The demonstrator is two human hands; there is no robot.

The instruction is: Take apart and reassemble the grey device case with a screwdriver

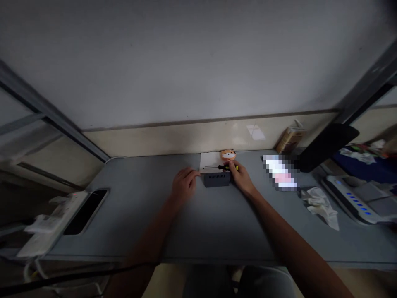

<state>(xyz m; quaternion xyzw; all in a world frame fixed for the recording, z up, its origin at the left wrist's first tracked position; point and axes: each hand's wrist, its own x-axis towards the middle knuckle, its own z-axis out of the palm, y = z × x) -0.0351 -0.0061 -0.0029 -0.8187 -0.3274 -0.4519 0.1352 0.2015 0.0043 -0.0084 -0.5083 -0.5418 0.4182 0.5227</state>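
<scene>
The left hand [184, 184] rested palm down on the table [139, 207], fingers loosely curled and empty, fingertips just beside the left end of a dark grey box [216, 180] with a slotted vent on its side. The right hand [240, 177] was pinched around the yellow-and-black handle of a screwdriver [228, 167], directly behind the box's right end. The screwdriver lay roughly level, its thin shaft pointing left over a white paper sheet [211, 161]. The sheet lay flat on the table behind the box, at the wall side. An orange animal-face toy [228, 155] stood at the sheet's far edge, just behind the screwdriver handle.

To the right, an object [281, 173] lay on the table, pixelated and not identifiable. Beyond it were a crumpled tissue [321, 207], a device with blue lights [350, 198], a black panel [328, 147] and a cardboard carton [290, 136] against the wall. To the left, a white power strip [52, 223] lay near the table's corner, beside a black slot [85, 211] set in the tabletop. Whether the screwdriver tip touched anything could not be determined.
</scene>
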